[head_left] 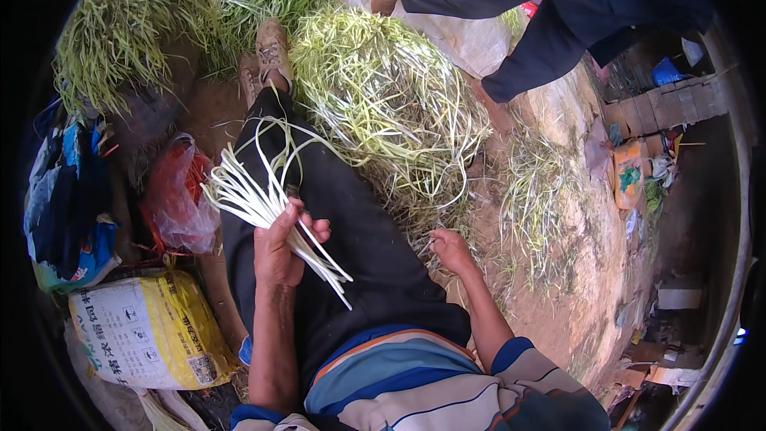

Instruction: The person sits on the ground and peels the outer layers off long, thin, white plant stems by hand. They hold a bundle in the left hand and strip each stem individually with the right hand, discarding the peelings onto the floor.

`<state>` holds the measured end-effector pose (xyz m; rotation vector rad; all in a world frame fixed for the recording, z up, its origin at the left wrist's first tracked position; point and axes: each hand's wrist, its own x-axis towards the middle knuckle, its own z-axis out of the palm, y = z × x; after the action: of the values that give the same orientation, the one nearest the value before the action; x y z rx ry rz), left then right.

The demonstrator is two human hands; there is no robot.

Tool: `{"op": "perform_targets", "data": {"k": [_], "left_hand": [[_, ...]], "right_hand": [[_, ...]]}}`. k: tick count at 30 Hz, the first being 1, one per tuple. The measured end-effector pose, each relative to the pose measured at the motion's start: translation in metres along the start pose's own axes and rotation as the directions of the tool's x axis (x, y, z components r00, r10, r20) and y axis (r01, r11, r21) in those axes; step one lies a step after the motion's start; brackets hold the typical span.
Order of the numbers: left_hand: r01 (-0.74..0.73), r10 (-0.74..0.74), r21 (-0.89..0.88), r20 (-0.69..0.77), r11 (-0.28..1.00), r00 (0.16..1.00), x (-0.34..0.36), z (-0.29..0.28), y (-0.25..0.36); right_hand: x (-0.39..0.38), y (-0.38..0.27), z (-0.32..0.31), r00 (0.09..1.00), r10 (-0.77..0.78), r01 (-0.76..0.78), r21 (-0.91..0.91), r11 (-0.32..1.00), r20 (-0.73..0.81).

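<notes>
My left hand (283, 243) is closed around a bunch of long white stems (251, 187) with pale green leaves trailing from their far ends, held over my dark-trousered thigh. My right hand (451, 249) is off to the right, fingers curled, beside loose stalks and litter below a large heap of pale green and white leafy stalks (387, 104). Whatever may be between its fingers is too small to make out.
Leafy bundles (136, 32) lie at the upper left, with a red plastic bag (179, 199) and white-yellow sack (152, 327) below. Another person's dark-trousered legs (535, 40) are at the upper right. Scattered stalks (531, 207) lie on the ground; boards (658, 108) and a curved rail edge the right.
</notes>
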<state>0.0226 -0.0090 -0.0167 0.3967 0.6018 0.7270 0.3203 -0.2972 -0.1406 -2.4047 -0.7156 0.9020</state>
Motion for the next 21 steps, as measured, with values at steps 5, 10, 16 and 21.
{"op": "perform_targets", "data": {"k": [5,10,16,21], "left_hand": [[0.091,-0.091,0.011,0.009,0.996,0.996,0.008,-0.006,-0.017],[0.141,-0.141,0.016,0.001,0.990,0.990,0.014,-0.009,-0.028],[0.194,-0.195,0.027,0.018,0.981,0.981,0.020,-0.009,-0.029],[0.204,-0.204,0.066,-0.014,0.977,0.979,0.019,-0.008,-0.030]], "right_hand": [[0.026,0.009,-0.011,0.995,0.093,-0.078,0.339,0.937,-0.027],[0.053,0.022,-0.013,0.966,0.226,-0.161,0.388,0.907,-0.127],[0.067,0.005,-0.007,0.984,0.166,-0.074,0.682,0.728,-0.070],[0.051,-0.053,-0.011,0.957,0.045,0.173,0.688,0.705,-0.287]]}}
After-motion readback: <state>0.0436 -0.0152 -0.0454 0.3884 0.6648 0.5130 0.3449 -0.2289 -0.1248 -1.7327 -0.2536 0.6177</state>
